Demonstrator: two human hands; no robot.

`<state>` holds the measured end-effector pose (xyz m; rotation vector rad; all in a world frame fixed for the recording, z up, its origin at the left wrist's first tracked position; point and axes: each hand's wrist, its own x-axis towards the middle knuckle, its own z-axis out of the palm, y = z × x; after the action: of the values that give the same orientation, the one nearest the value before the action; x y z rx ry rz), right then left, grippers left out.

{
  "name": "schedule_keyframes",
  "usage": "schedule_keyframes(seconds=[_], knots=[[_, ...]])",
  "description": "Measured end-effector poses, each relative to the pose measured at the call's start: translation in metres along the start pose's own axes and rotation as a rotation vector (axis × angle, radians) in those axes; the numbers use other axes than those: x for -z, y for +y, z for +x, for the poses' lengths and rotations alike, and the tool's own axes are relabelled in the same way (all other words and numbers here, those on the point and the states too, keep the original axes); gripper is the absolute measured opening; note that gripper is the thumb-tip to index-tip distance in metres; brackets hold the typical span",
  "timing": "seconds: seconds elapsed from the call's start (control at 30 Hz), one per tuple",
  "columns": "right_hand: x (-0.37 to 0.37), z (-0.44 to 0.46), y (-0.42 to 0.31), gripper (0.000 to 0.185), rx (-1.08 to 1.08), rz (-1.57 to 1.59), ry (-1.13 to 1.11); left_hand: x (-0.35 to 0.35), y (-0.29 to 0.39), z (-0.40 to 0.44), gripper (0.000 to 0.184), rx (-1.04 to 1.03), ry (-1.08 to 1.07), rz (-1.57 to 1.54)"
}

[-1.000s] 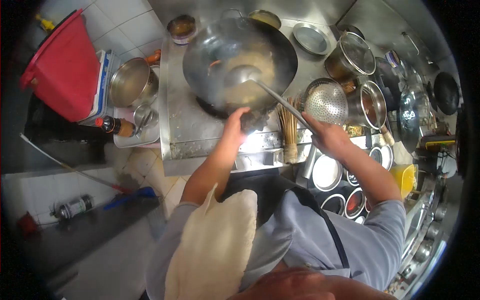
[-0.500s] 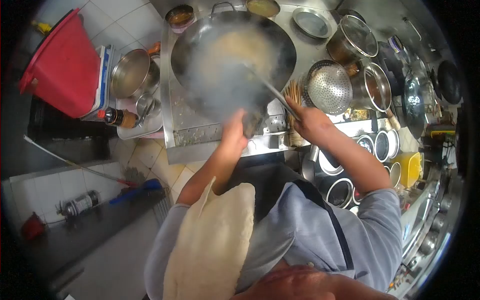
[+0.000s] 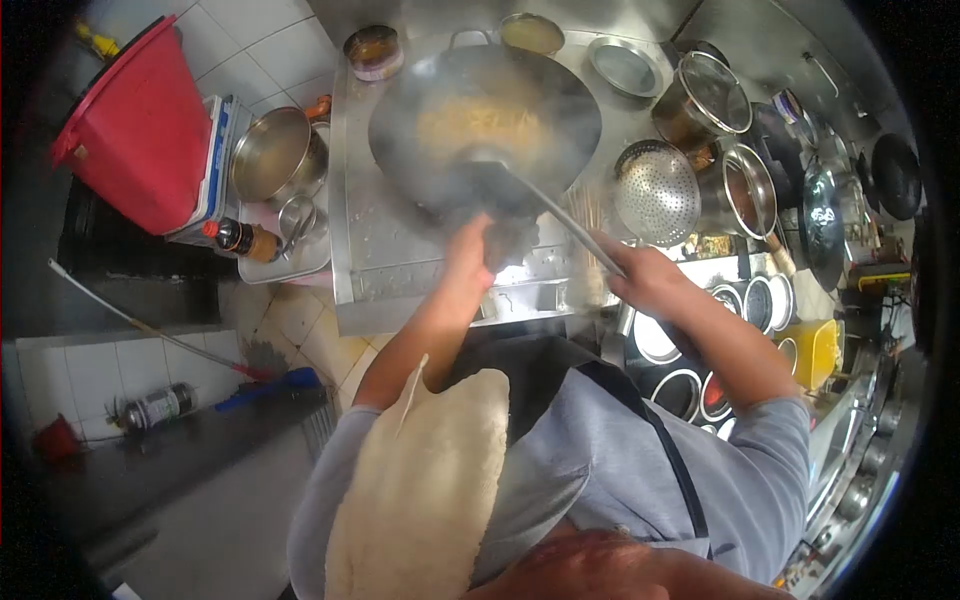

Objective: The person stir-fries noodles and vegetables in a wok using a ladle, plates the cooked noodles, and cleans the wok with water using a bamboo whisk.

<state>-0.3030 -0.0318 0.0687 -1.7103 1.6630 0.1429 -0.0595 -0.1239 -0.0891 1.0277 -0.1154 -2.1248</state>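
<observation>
A large black wok sits on the stove, with yellowish-brown food in it under drifting steam. My left hand is closed at the wok's near edge, beside a dark patch that may be a cloth; the exact grip is hidden. My right hand is wrapped round the shaft of a long-handled metal ladle or spatula. Its head lies inside the near half of the wok, and steam blurs its shape. A perforated metal strainer rests just right of the wok.
Deep metal pots stand at the right, near several seasoning containers. A shallow metal bowl is at the back. On the left are a steel pot, a dark sauce bottle and a red bin.
My right hand has drawn back toward me and to the right, pulling the utensil's head nearer. The steam has thinned, so the food shows more clearly. My left hand stays at the wok's edge.
</observation>
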Motion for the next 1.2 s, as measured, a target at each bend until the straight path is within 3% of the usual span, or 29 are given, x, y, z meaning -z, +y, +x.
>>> schedule_keyframes(seconds=[0.07, 0.17, 0.23, 0.27, 0.3, 0.37, 0.4, 0.6, 0.7, 0.8, 0.9, 1.0, 1.17, 1.2], knots=[[-0.030, 0.037, 0.018, 0.072, 0.013, -0.044, 0.104, 0.024, -0.020, -0.014, 0.021, -0.044, 0.069, 0.079], [-0.040, 0.045, 0.021, 0.074, 0.008, -0.150, 0.245, 0.048, -0.034, -0.059, 0.026, -0.089, 0.261, 0.553], [-0.053, 0.038, 0.033, 0.075, 0.047, -0.112, 0.317, 0.107, -0.047, -0.048, 0.027, -0.571, -0.166, 1.488], [-0.058, 0.030, 0.037, 0.075, 0.048, -0.108, 0.290, 0.125, -0.056, -0.028, 0.027, -0.547, -0.151, 1.480], [-0.056, 0.022, 0.038, 0.075, 0.031, 0.015, 0.284, 0.134, -0.057, 0.008, 0.021, -0.548, -0.196, 1.154], [-0.031, 0.001, 0.017, 0.072, -0.123, 0.251, 0.176, 0.080, -0.030, 0.022, 0.016, -0.264, -0.124, 0.425], [-0.031, 0.001, 0.019, 0.072, -0.116, 0.240, 0.177, 0.027, -0.003, 0.005, 0.016, 0.013, -0.020, 0.023], [-0.012, 0.049, 0.030, 0.069, -0.055, 0.620, 0.412, 0.038, 0.016, 0.070, 0.017, 0.079, -0.063, -0.052], [-0.004, 0.112, 0.043, 0.064, 0.009, 0.614, 0.519, 0.054, 0.012, 0.087, 0.020, 0.043, -0.052, -0.042], [-0.013, 0.181, 0.067, 0.063, -0.012, 0.485, 0.566, 0.028, 0.016, 0.062, 0.026, 0.025, 0.053, -0.019], [-0.024, 0.206, 0.066, 0.065, 0.093, 0.619, 0.464, 0.012, 0.020, 0.045, 0.034, 0.102, 0.105, -0.117], [0.000, 0.148, 0.035, 0.068, 0.047, 0.520, 0.286, 0.022, 0.014, 0.048, 0.034, 0.012, 0.003, -0.107], [0.015, 0.136, 0.029, 0.070, -0.074, 0.526, 0.241, 0.022, 0.012, 0.046, 0.030, -0.006, -0.063, -0.112], [0.013, 0.160, 0.037, 0.069, -0.039, 0.416, 0.330, 0.024, 0.011, 0.048, 0.030, -0.015, -0.084, -0.118]])
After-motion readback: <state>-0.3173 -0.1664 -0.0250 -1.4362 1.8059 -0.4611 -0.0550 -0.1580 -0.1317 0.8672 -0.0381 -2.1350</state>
